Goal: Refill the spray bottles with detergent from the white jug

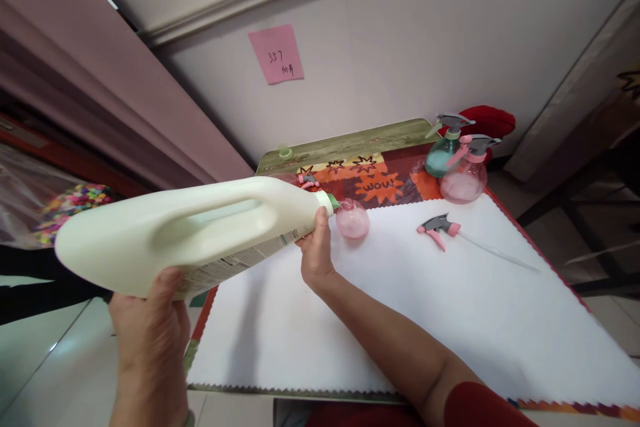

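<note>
My left hand (153, 317) is closed on the lower body of a big pale-green detergent bottle (130, 233), tipped nearly level. Near its neck, my right hand (319, 250) grips the same bottle from below, thumb by the white collar. The green spout (333, 201) points at the open mouth of a small round pink spray bottle (353, 221) on the white mat; whether they touch or liquid flows, I cannot tell. A grey and pink trigger sprayer head (440, 228) with a clear tube lies on the mat to the right.
At the back right stand a green spray bottle (443, 155) and a pink spray bottle (465, 180), both with sprayer heads. Another small pink and grey sprayer head (309, 181) shows behind the detergent bottle. A green cap (285, 153) sits at the table's back edge, near the wall.
</note>
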The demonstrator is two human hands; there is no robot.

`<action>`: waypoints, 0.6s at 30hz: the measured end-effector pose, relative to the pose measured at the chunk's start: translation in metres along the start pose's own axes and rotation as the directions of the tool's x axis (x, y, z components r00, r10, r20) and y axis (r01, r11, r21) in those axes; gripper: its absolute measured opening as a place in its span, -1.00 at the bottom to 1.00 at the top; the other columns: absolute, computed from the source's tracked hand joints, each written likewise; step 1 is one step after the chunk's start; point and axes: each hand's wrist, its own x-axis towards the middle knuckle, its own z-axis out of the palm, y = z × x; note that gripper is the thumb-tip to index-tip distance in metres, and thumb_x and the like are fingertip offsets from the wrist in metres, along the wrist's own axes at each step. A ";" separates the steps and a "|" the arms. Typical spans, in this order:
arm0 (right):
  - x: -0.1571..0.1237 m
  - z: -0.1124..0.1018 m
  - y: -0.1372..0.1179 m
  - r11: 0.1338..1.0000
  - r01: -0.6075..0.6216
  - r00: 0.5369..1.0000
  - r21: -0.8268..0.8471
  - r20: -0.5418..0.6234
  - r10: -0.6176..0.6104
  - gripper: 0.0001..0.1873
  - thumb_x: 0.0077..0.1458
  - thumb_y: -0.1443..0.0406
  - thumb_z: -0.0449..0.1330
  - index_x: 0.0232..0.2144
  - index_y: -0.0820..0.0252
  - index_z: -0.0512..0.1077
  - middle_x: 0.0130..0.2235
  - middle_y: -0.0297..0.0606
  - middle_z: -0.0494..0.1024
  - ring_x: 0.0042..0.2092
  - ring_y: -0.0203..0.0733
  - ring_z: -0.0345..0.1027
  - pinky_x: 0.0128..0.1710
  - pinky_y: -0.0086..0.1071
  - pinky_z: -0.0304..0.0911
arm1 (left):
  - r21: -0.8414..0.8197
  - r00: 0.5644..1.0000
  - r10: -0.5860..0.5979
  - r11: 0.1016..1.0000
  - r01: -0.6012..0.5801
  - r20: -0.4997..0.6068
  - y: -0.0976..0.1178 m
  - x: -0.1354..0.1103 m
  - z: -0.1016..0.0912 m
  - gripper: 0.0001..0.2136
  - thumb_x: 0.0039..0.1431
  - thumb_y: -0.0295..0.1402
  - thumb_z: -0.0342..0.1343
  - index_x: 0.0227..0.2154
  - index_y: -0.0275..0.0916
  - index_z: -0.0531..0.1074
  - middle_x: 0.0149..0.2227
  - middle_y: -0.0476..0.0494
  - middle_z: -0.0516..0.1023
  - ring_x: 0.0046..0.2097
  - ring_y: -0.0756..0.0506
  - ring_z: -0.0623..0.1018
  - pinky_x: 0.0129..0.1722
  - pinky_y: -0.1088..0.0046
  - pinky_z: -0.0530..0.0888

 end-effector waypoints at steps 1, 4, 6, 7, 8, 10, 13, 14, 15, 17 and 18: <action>0.000 0.000 0.000 1.000 0.000 1.000 0.000 0.001 0.000 -0.27 0.21 -0.18 0.06 0.27 0.08 0.30 0.25 -0.11 0.47 0.19 -0.02 0.41 -0.01 -0.19 0.48 | -0.006 1.000 0.001 1.000 -0.001 0.001 0.000 0.000 0.000 -0.41 -0.41 -0.19 0.57 -0.19 -0.17 0.58 -0.10 -0.12 0.66 0.16 -0.27 0.53 0.36 0.00 0.23; -0.001 0.000 -0.002 1.000 -0.006 1.000 -0.003 0.001 0.006 -0.25 0.20 -0.19 0.07 0.27 0.07 0.30 0.24 -0.13 0.47 0.19 -0.02 0.41 0.01 -0.17 0.47 | -0.021 1.000 0.015 1.000 -0.014 0.019 -0.001 0.000 0.000 -0.38 -0.42 -0.18 0.58 -0.17 -0.18 0.58 -0.09 -0.12 0.66 0.14 -0.26 0.55 0.37 -0.01 0.22; -0.001 0.001 -0.002 1.000 -0.010 1.000 -0.007 -0.001 0.010 -0.24 0.19 -0.20 0.07 0.27 0.07 0.29 0.24 -0.14 0.47 0.19 -0.01 0.41 0.02 -0.16 0.47 | -0.020 0.999 0.027 0.999 -0.027 0.023 -0.001 0.000 0.001 -0.35 -0.43 -0.16 0.58 -0.14 -0.18 0.58 -0.09 -0.11 0.66 0.14 -0.26 0.55 0.37 -0.03 0.21; -0.001 0.001 -0.002 1.000 -0.011 1.000 -0.008 0.000 0.011 -0.23 0.18 -0.20 0.08 0.27 0.07 0.29 0.24 -0.14 0.47 0.20 0.00 0.41 0.02 -0.15 0.47 | -0.021 0.999 0.032 0.999 -0.032 0.022 -0.001 0.000 0.001 -0.34 -0.43 -0.15 0.58 -0.14 -0.19 0.58 -0.09 -0.11 0.66 0.14 -0.27 0.54 0.37 -0.03 0.22; -0.001 0.001 -0.002 1.000 -0.009 1.000 -0.008 0.003 0.009 -0.23 0.18 -0.21 0.07 0.27 0.06 0.29 0.24 -0.14 0.47 0.20 0.00 0.41 0.03 -0.15 0.47 | -0.024 0.999 0.037 0.999 -0.036 0.020 -0.001 0.000 0.002 -0.34 -0.43 -0.15 0.58 -0.14 -0.20 0.58 -0.09 -0.11 0.66 0.14 -0.27 0.54 0.37 -0.03 0.22; 0.000 0.000 -0.002 1.000 -0.004 1.000 -0.008 0.009 0.004 -0.24 0.19 -0.20 0.07 0.27 0.05 0.28 0.24 -0.15 0.47 0.21 0.00 0.40 0.03 -0.15 0.48 | -0.031 0.999 0.041 0.999 -0.040 0.019 -0.001 0.001 0.002 -0.35 -0.42 -0.17 0.59 -0.15 -0.20 0.58 -0.09 -0.11 0.66 0.15 -0.27 0.53 0.37 -0.03 0.22; 0.000 0.001 -0.002 1.000 -0.007 1.000 -0.014 0.007 0.007 -0.25 0.19 -0.19 0.07 0.27 0.04 0.27 0.25 -0.16 0.46 0.22 0.01 0.39 0.01 -0.14 0.49 | -0.032 0.999 0.041 0.999 -0.040 0.025 -0.002 0.000 0.002 -0.38 -0.39 -0.20 0.58 -0.14 -0.20 0.58 -0.06 -0.09 0.66 0.16 -0.26 0.53 0.37 -0.01 0.21; 0.000 0.001 -0.003 1.000 -0.008 1.000 -0.021 0.005 0.009 -0.25 0.19 -0.19 0.07 0.27 0.04 0.27 0.25 -0.16 0.46 0.22 0.02 0.39 0.00 -0.13 0.49 | -0.028 0.999 0.033 0.999 -0.033 0.026 -0.002 -0.001 0.001 -0.38 -0.38 -0.20 0.57 -0.13 -0.19 0.58 -0.04 -0.08 0.66 0.16 -0.25 0.52 0.37 -0.01 0.21; 0.000 0.001 -0.004 1.000 -0.007 1.000 -0.029 0.007 0.007 -0.25 0.18 -0.19 0.07 0.27 0.04 0.26 0.26 -0.16 0.45 0.22 0.02 0.39 0.00 -0.13 0.49 | -0.031 0.999 0.021 0.999 -0.021 0.028 -0.004 -0.003 0.001 -0.38 -0.36 -0.20 0.56 -0.11 -0.18 0.58 -0.03 -0.08 0.66 0.17 -0.25 0.52 0.37 -0.01 0.21; 0.000 0.003 -0.006 0.998 0.004 1.000 -0.056 0.015 -0.004 -0.24 0.18 -0.20 0.09 0.27 0.04 0.25 0.25 -0.16 0.46 0.21 0.03 0.39 0.03 -0.10 0.48 | -0.047 0.999 -0.016 0.999 0.017 0.033 -0.009 -0.006 -0.002 -0.37 -0.32 -0.20 0.55 -0.07 -0.16 0.57 -0.02 -0.05 0.65 0.17 -0.25 0.51 0.36 0.00 0.22; -0.001 0.003 -0.008 0.997 0.018 1.000 -0.074 0.023 -0.017 -0.24 0.17 -0.20 0.10 0.27 0.05 0.25 0.23 -0.16 0.48 0.21 0.03 0.39 0.07 -0.08 0.46 | -0.060 0.999 -0.038 0.997 0.040 0.037 -0.012 -0.008 -0.004 -0.37 -0.30 -0.20 0.54 -0.05 -0.15 0.56 -0.01 -0.04 0.65 0.17 -0.24 0.51 0.36 0.01 0.23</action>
